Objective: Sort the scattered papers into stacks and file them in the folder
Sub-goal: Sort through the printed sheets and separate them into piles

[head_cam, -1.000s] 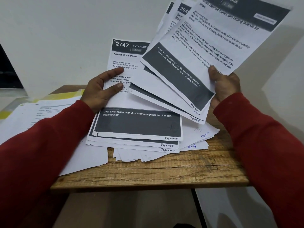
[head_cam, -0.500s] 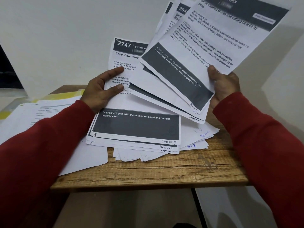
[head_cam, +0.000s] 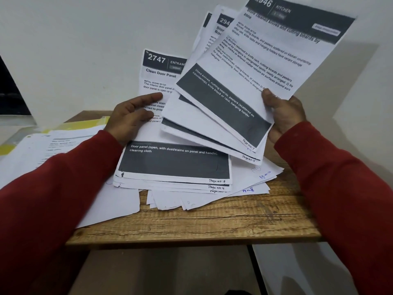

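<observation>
My right hand [head_cam: 282, 116] grips a fanned set of printed pages [head_cam: 251, 67] headed "Kitchen", raised and tilted over the table; its thumb pinches their lower right corner. My left hand [head_cam: 131, 116] holds a second stack [head_cam: 174, 162] headed "2747 Clean Door Panel", fingers laid across its front, its lower edge over the loose sheets. Handwritten page numbers show at the bottom corners. More loose sheets [head_cam: 251, 179] lie under both stacks on the wooden table [head_cam: 202, 222]. A yellow folder [head_cam: 85, 124] lies at the left, partly covered by papers.
Further white sheets [head_cam: 38, 150] spread over the folder at the left, some hanging past the table's edge. A white wall stands right behind the table. A dark window edge [head_cam: 10, 92] shows at far left. Floor lies below the table's front edge.
The fanned pages in my right hand have shifted slightly down and left, overlapping the left stack more. The left stack's pages have slid closer together at their lower edges.
</observation>
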Available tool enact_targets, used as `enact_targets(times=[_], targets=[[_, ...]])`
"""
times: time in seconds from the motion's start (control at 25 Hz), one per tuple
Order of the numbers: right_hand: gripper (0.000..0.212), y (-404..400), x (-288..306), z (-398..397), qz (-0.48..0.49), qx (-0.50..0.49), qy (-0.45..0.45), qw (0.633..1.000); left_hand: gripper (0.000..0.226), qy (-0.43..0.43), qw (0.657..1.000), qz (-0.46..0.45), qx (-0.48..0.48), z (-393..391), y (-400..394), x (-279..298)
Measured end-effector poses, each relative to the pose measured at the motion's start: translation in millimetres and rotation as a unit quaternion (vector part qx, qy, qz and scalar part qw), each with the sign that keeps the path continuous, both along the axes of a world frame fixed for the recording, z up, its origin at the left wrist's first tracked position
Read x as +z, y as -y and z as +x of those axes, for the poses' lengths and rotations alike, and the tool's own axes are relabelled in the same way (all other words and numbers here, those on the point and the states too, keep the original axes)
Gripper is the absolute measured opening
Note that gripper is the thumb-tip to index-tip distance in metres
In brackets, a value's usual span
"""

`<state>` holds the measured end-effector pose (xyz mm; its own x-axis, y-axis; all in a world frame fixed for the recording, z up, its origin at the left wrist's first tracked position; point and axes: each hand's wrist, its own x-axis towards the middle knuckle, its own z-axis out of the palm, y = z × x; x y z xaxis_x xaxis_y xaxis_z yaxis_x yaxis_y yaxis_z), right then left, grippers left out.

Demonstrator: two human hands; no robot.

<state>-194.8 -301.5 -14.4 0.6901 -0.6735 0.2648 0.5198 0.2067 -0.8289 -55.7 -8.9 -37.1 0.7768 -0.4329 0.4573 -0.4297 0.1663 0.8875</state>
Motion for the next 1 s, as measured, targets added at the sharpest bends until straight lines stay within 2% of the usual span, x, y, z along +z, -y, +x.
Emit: enact_targets(times=[0.12,0.2,0.36,0.52,0.72,0.88,1.0], targets=[[0.03,-14,-6,-3,-0.028,0.075,-0.037,0.996,0.027,-0.035,0.999,-0.017,0.006,-7,4,4],[0.033,-22,-10,-1,-0.076,0.097,-0.057,0.991,0.033,-0.063,0.998,-0.002,0.011,-11,5,5],[0.026,-31,-15,2,-0.154,0.138,-0.075,0.975,0.026,-0.023,0.999,0.014,0.025,-15,5,0],[0.019,-29,-13,2,-0.144,0.103,-0.07,0.982,0.012,0.008,0.995,0.002,0.1,-13,2,3],[0.01,-10,-2,3,-0.099,-0.066,-0.034,0.992,0.011,0.012,0.996,-0.013,0.092,-16,4,2],[0.026,-12,-1,0,-0.062,-0.01,-0.014,0.998,0.018,0.011,0.996,-0.027,0.089,-15,4,4],[0.027,-15,-6,-1,-0.115,0.038,-0.044,0.992,0.018,0.014,0.995,-0.023,0.094,-17,5,4]])
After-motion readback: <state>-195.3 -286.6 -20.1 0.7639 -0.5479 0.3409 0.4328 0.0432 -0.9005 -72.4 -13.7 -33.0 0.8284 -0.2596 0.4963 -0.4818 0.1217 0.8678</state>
